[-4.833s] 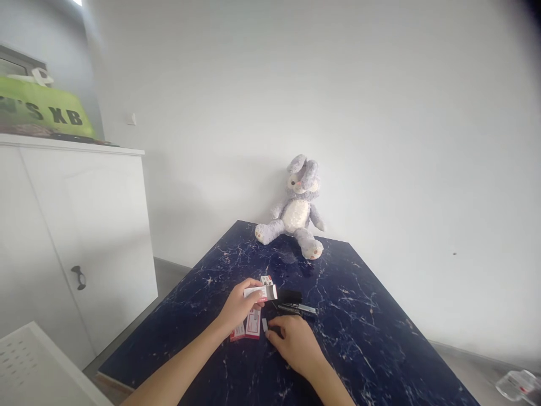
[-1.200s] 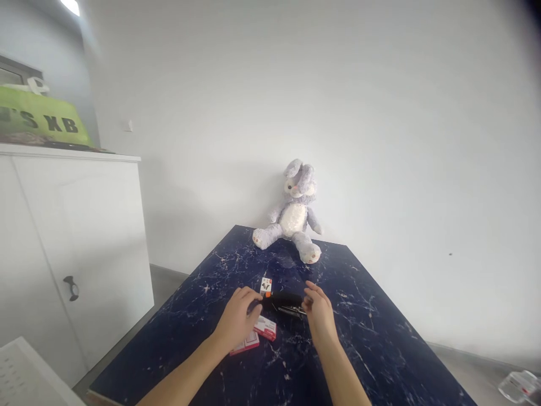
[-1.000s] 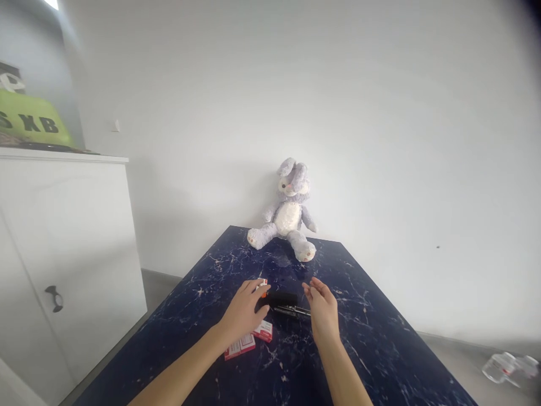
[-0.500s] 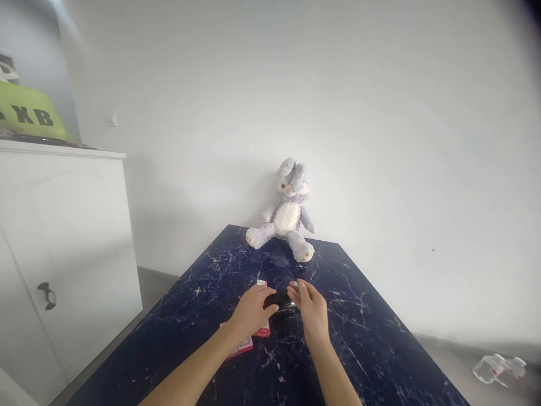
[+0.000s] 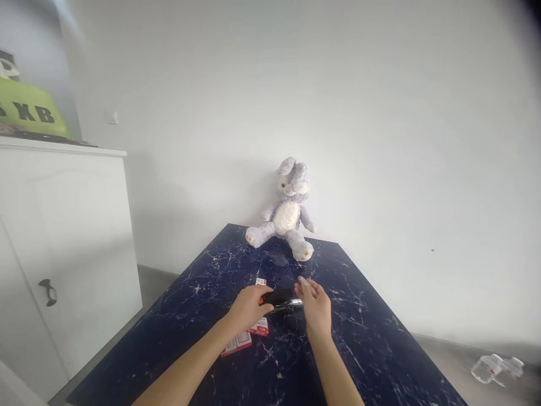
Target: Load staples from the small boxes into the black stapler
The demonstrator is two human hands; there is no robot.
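Observation:
My left hand is closed around the left end of a black stapler, which lies low over the table. A shiny metal part sticks out of the stapler's right end, and a bit of orange shows by my left fingers. Just right of that metal end, my right hand is held up with thumb and fingers pinched together. A small pale piece seems to be between them, too small to name. Red-and-white small boxes lie under and beside my left wrist, and another small box stands out beyond my left knuckles.
A grey plush rabbit sits at the far end of the dark blue marbled table, against the wall. To the left stands a white cabinet with a green bag on top. Clear plastic bottles lie on the floor at right.
My right hand has shifted slightly right, away from the stapler, and more of its metal end shows. My left hand has moved a little left, still on the stapler.

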